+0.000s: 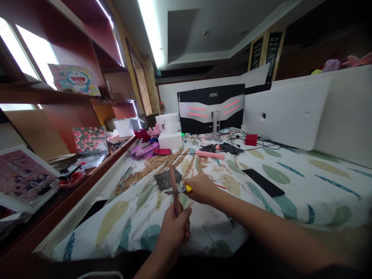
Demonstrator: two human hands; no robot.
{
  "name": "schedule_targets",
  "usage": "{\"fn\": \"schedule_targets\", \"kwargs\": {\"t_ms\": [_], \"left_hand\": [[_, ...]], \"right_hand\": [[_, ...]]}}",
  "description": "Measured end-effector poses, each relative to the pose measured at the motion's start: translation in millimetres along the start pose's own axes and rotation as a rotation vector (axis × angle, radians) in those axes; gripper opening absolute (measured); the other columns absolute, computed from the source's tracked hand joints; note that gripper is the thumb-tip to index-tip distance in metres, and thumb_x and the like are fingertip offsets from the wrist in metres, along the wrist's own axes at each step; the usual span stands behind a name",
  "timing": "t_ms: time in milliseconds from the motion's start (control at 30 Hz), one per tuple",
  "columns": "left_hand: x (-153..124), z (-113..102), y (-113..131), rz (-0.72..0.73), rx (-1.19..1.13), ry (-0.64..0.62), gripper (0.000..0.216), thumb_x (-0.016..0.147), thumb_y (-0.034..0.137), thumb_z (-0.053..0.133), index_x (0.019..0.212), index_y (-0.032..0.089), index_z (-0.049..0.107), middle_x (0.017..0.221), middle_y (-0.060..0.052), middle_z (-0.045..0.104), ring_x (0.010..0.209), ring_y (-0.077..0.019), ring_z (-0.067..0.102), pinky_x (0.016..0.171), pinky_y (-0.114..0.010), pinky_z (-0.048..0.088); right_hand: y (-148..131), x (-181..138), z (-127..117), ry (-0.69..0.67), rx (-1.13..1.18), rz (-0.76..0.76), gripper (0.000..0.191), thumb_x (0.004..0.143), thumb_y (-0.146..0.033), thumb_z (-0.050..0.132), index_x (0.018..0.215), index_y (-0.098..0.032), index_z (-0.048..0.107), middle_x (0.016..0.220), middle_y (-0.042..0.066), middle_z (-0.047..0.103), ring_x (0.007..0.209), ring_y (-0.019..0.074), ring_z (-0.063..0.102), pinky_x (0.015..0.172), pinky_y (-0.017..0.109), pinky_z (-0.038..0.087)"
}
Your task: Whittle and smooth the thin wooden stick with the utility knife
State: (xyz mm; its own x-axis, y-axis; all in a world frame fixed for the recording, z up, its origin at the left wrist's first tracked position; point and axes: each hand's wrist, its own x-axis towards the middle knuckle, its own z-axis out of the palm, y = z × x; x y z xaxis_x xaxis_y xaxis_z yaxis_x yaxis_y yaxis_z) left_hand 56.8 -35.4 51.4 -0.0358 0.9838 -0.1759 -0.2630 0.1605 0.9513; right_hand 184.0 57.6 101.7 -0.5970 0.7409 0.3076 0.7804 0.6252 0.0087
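Note:
My left hand (174,224) is closed around the lower end of a brown wooden stick (172,176), which points up and away from me. In my right hand (201,187) is a knife with a yellow handle (188,188). Its dark blade (171,192) lies across the stick, just above my left fingers, touching or very close to it. Under the stick's upper part, a dark grey square piece (162,180) rests on the leaf-patterned cloth (116,221). Wood shavings (155,164) are scattered beyond it.
Farther back lie a pink bar (209,155), black gloves or cloth (229,148) and a small red box (251,139). A flat black object (263,182) lies to the right. An AOC monitor (212,108) and white foam blocks (170,140) stand behind. Shelves (66,116) line the left.

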Motion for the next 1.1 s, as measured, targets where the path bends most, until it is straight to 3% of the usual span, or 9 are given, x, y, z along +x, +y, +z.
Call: {"fn": "schedule_targets", "kwargs": {"t_ms": [167, 433, 867, 933, 1033, 1100], "left_hand": [[1.3, -1.3, 1.6, -0.032, -0.011, 0.008, 0.048, 0.068, 0.045, 0.074, 0.075, 0.028, 0.029, 0.038, 0.013, 0.038, 0.028, -0.0066, 0.027, 0.033, -0.019, 0.011], [-10.5, 3.0, 8.7, -0.126, -0.238, -0.059, 0.041, 0.067, 0.028, 0.072, 0.074, 0.026, 0.031, 0.044, 0.013, 0.034, 0.034, -0.0038, 0.022, 0.035, -0.017, 0.006], [-1.7, -10.7, 25.9, -0.302, -0.486, -0.101, 0.042, 0.062, 0.014, 0.071, 0.071, 0.023, 0.031, 0.046, 0.014, 0.028, 0.033, 0.0, 0.019, 0.033, -0.013, 0.003], [-7.0, -9.3, 26.1, -0.31, -0.49, -0.097, 0.043, 0.061, 0.014, 0.072, 0.07, 0.024, 0.031, 0.046, 0.014, 0.028, 0.032, 0.0001, 0.019, 0.033, -0.013, 0.004], [-27.0, 1.4, 21.9, -0.315, -0.446, -0.124, 0.044, 0.06, 0.017, 0.075, 0.07, 0.024, 0.033, 0.042, 0.014, 0.03, 0.03, -0.0017, 0.02, 0.031, -0.014, 0.006], [-40.4, 10.6, 17.9, -0.354, -0.331, -0.275, 0.046, 0.061, 0.023, 0.076, 0.069, 0.026, 0.031, 0.037, 0.013, 0.032, 0.028, -0.0048, 0.021, 0.029, -0.017, 0.008]], "right_hand": [[0.3, -3.1, 5.6, 0.019, -0.031, 0.016, 0.019, 0.086, -0.031, 0.054, 0.087, -0.021, 0.07, 0.081, 0.007, 0.075, 0.076, 0.0231, 0.071, 0.065, 0.027, 0.043], [4.4, 8.7, 22.9, 0.102, -0.033, 0.018, 0.021, 0.088, -0.03, 0.051, 0.09, -0.021, 0.07, 0.083, 0.008, 0.075, 0.076, 0.0224, 0.07, 0.065, 0.027, 0.042], [6.9, 38.3, 33.0, 0.046, -0.041, -0.027, 0.027, 0.091, -0.031, 0.049, 0.098, -0.018, 0.072, 0.093, 0.011, 0.075, 0.09, 0.0246, 0.068, 0.076, 0.031, 0.044], [14.1, 42.2, 26.7, 0.029, -0.049, 0.032, 0.028, 0.091, -0.032, 0.049, 0.1, -0.018, 0.072, 0.095, 0.012, 0.075, 0.092, 0.0239, 0.069, 0.077, 0.03, 0.045], [47.1, 46.0, 6.9, 0.019, -0.09, 0.244, 0.032, 0.093, -0.029, 0.047, 0.099, -0.01, 0.073, 0.094, 0.019, 0.074, 0.087, 0.0252, 0.07, 0.072, 0.029, 0.045], [74.6, 45.1, -8.4, 0.036, -0.116, 0.383, 0.037, 0.095, -0.03, 0.044, 0.104, -0.007, 0.071, 0.1, 0.023, 0.072, 0.09, 0.0266, 0.069, 0.072, 0.03, 0.045]]}}
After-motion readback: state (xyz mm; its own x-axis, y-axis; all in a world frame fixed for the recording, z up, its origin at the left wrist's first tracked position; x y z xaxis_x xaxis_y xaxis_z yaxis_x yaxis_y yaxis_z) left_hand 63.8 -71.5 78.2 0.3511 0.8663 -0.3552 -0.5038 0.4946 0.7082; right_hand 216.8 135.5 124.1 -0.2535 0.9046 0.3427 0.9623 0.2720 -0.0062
